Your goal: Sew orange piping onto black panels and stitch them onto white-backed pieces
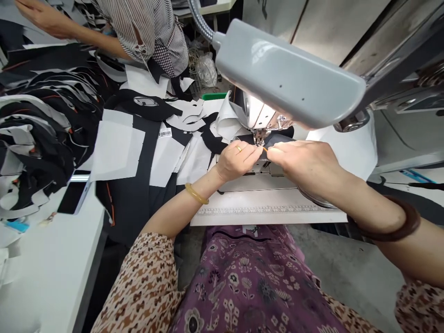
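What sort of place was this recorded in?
Probably a garment or sewing workshop: a sewing machine's needle area sits right by the person's hands, cut fabric pieces lie around it, and a large pile of dark and white pieces is heaped at the left.

Bright glare sits directly beneath the grey lamp head (291, 76). Below it, the purple apron (249, 282) looks dimmer. Outer edges stretch.

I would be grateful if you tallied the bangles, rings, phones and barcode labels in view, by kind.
Bangles: 2, one yellow bangle, one brown bangle
Ring: 1
Phone: 1
Barcode label: 1
Total: 5
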Tool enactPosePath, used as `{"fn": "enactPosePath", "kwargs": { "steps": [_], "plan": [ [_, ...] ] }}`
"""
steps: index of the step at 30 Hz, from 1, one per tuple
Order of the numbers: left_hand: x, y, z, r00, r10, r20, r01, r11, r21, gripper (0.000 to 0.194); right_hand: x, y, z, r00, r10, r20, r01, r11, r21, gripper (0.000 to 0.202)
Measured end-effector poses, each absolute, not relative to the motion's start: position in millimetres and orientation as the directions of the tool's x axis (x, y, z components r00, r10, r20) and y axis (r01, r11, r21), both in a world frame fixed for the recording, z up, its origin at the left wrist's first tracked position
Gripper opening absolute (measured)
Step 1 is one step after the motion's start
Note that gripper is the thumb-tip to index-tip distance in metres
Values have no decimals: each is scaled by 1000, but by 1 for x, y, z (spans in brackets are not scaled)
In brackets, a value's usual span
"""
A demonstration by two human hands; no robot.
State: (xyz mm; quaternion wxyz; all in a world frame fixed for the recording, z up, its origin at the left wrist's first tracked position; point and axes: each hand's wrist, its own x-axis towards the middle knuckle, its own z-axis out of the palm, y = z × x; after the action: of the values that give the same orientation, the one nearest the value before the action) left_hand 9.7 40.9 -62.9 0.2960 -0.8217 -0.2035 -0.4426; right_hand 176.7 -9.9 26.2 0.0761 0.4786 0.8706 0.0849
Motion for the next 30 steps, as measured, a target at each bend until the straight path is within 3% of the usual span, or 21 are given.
{"fn": "enactPosePath", "kwargs": {
  "steps": [3,6,11,15,20,24,27,30],
  "plan": [
    [6,45,-65,568,88,818,586,-742,-327,15,177,-21,20,-578,813,74,796,542,269,24],
    [2,48,-66,645,158,748,545,-781,-305,21,180,-39,8,-487,860,149,864,450,227,20],
    [1,47,-57,729,333,598,515,-842,-159,31,183,-51,-20,-203,976,-80,979,202,-19,20],
    [2,44,-42,760,388,522,532,-832,-155,29,189,-42,-18,-285,950,-124,934,247,-259,12],
    [2,45,-29,798,418,433,536,-822,-194,21,202,-16,24,-244,917,-316,895,87,-438,20],
    [8,42,-27,766,486,420,598,-779,-189,15,202,2,48,-265,912,-313,925,149,-349,28],
    [13,40,-29,719,527,452,646,-746,-158,12,196,5,52,-310,934,-179,949,292,-122,23],
    [15,40,-32,683,554,477,663,-744,-85,10,190,0,51,-317,948,12,946,315,77,13]
  ]
}}
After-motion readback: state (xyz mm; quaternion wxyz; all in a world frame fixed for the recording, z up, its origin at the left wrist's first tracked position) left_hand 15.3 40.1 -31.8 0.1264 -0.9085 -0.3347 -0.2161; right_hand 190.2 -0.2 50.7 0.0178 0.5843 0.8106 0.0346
